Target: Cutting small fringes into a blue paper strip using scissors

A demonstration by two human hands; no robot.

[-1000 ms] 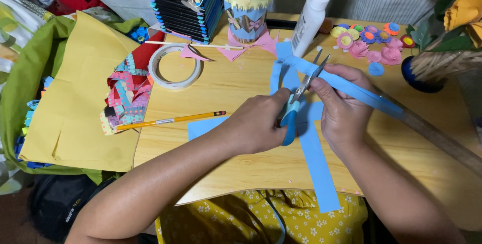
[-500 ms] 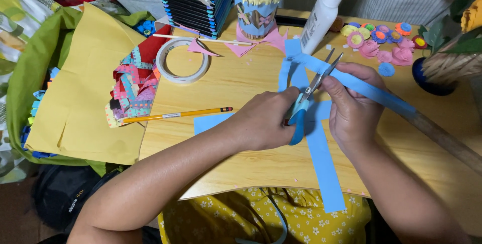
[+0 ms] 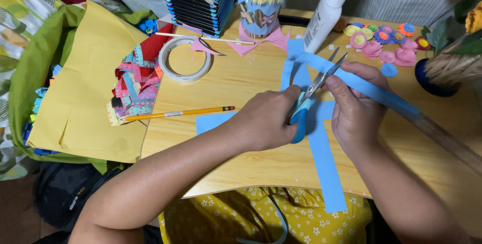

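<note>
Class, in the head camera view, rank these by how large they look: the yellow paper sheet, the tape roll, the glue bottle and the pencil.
1. yellow paper sheet
2. glue bottle and tape roll: too alike to rank
3. pencil: long but thinnest

Single head view, looking steeply down, close over wooden table (image 3: pixel 241 80)

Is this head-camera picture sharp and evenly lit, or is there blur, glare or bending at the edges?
Head view: even, soft light with no glare on the wooden table; the left hand, scissors and blue paper strip look sharp, with only faint shadows beneath them; the yellow pencil is crisp too; the table edge curves slightly, hinting at wide-lens distortion; the floor at lower left is dim.
</note>
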